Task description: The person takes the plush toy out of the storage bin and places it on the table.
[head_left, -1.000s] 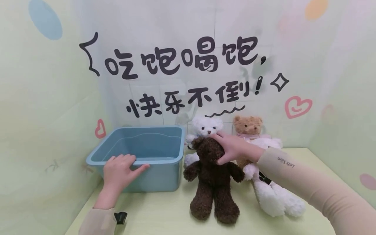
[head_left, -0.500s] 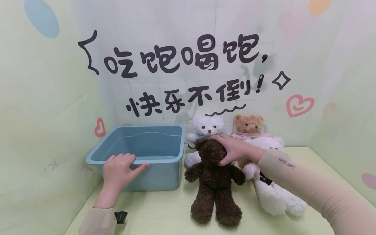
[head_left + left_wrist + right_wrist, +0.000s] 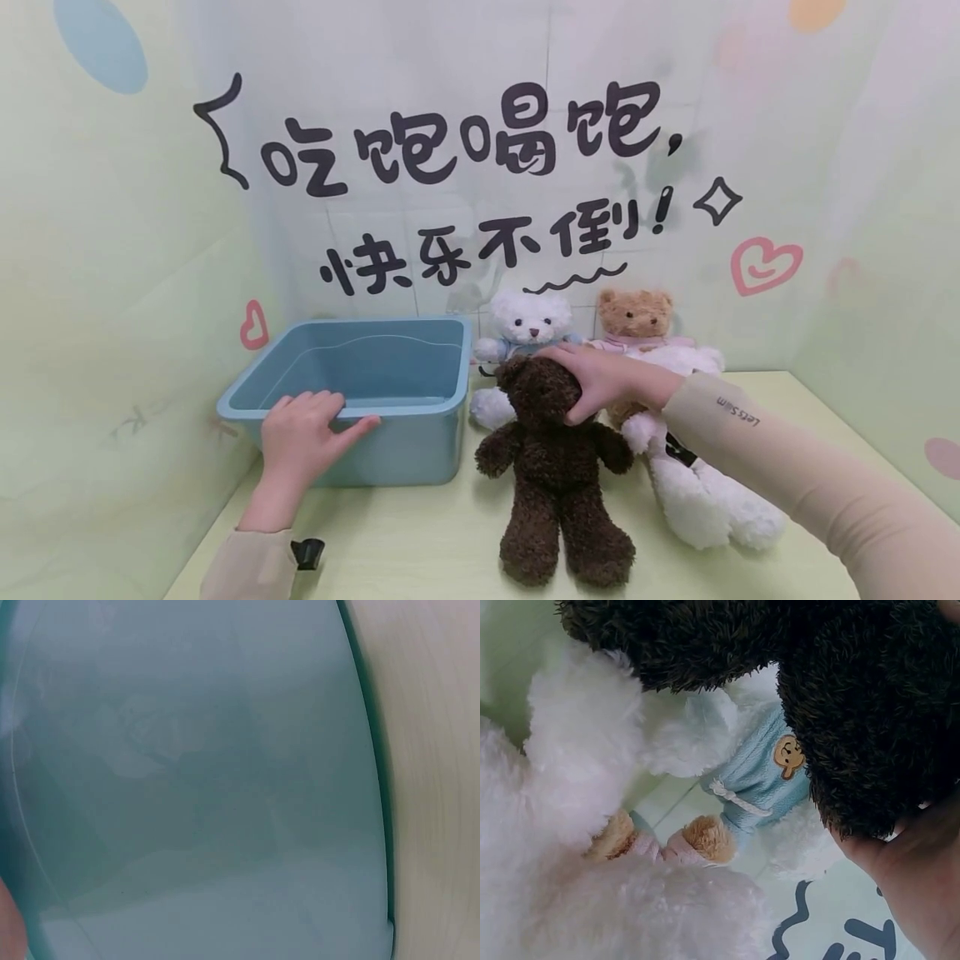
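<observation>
My left hand (image 3: 303, 437) grips the front rim of a blue plastic tub (image 3: 405, 450), fingers over the edge and thumb along the outside. The tub's smooth outer wall (image 3: 202, 787) fills most of the left wrist view. With my right hand (image 3: 606, 382) I hold a dark brown teddy bear (image 3: 558, 462) by the head, thumb at its face. The bear faces me upright, legs hanging toward the table, just right of the tub. In the right wrist view, the hand (image 3: 922, 874) presses into the dark fur (image 3: 877, 712).
Behind the brown bear sits a white teddy bear (image 3: 528, 321) in a blue top. A tan teddy bear (image 3: 636, 315) in pink sits at the back right, partly covered by a white plush toy (image 3: 693, 508) leaning in front. Printed walls surround the pale yellow table (image 3: 390, 542).
The brown bear has shifted slightly right and toward me, its legs swinging a little right. My left hand has stayed on the tub rim.
</observation>
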`<state>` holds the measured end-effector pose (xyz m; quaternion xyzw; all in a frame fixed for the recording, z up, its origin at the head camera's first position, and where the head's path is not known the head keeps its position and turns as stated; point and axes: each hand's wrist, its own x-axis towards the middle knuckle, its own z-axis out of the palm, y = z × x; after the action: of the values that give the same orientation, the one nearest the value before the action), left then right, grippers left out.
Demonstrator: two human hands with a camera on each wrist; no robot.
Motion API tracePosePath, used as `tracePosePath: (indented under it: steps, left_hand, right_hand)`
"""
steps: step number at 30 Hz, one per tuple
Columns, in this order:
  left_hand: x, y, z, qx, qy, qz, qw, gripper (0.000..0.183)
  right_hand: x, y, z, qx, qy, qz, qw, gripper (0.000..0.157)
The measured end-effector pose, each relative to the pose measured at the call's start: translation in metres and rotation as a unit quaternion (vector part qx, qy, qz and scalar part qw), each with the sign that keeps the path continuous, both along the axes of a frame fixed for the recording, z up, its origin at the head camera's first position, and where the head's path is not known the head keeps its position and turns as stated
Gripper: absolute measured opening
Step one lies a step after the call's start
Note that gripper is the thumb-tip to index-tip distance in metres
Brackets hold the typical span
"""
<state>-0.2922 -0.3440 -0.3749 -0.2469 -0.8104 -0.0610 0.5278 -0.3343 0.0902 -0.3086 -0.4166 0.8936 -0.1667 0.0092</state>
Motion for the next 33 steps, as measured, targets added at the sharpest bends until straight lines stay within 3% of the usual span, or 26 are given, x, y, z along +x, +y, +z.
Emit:
tracePosePath:
  steps: [15, 25, 33]
  left_hand:
    - [0.001, 0.000, 0.000, -0.003, -0.002, 0.001, 1.0000, 0.066]
    - [0.004, 0.000, 0.000, -0.002, -0.009, 0.004, 1.0000, 0.065]
    - [0.004, -0.001, 0.002, -0.009, -0.021, 0.006, 0.9997, 0.065]
  right_hand:
    - [0.000, -0.002, 0.003, 0.008, -0.020, -0.024, 0.999, 0.103]
    - [-0.003, -0.006, 0.008, 0.018, -0.016, -0.028, 0.999, 0.084]
    - [-0.005, -0.001, 0.013, -0.003, -0.018, -0.044, 0.999, 0.060]
